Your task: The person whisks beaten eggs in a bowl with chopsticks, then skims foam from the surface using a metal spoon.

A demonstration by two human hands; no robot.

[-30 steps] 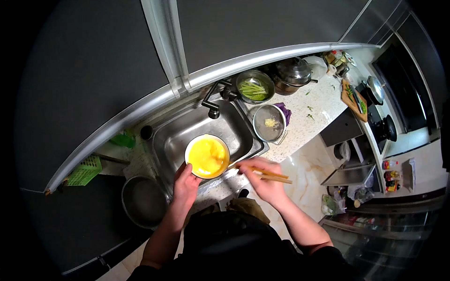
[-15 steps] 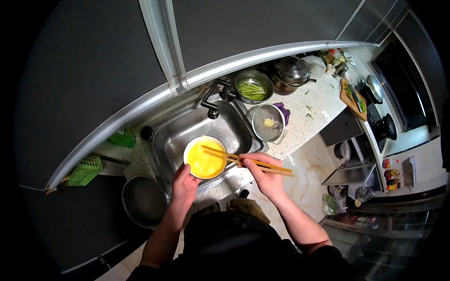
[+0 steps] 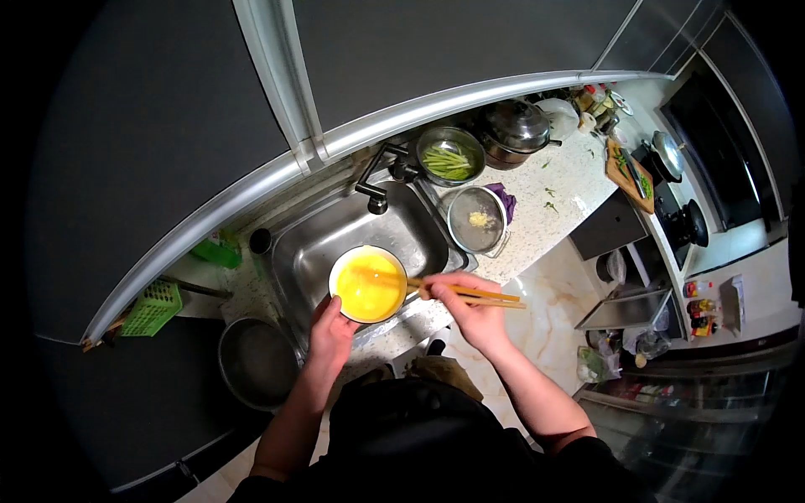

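My left hand (image 3: 332,329) grips the lower left side of a bowl (image 3: 334,302) with a pale inside and dark rim. Yellow beaten egg (image 3: 369,293) fills much of it. The bowl is held over the front of the steel sink (image 3: 314,230). My right hand (image 3: 471,310) is closed around a pair of wooden chopsticks (image 3: 495,298). Their far ends reach over the bowl's right rim into the egg and are smeared by motion. Behind the bowl stands a black faucet (image 3: 373,184).
Right of the sink, a strainer (image 3: 464,226) holds something pale and minced. Behind it are a bowl of green stalks (image 3: 449,159) and a lidded steel pot (image 3: 516,126). A cutting board (image 3: 622,176) with a knife lies at the far right. A dark pan (image 3: 256,365) stands left.
The chopstick tips have moved within the egg and now look blurred. My right hand has shifted slightly left; the left hand and bowl stay nearly in place.
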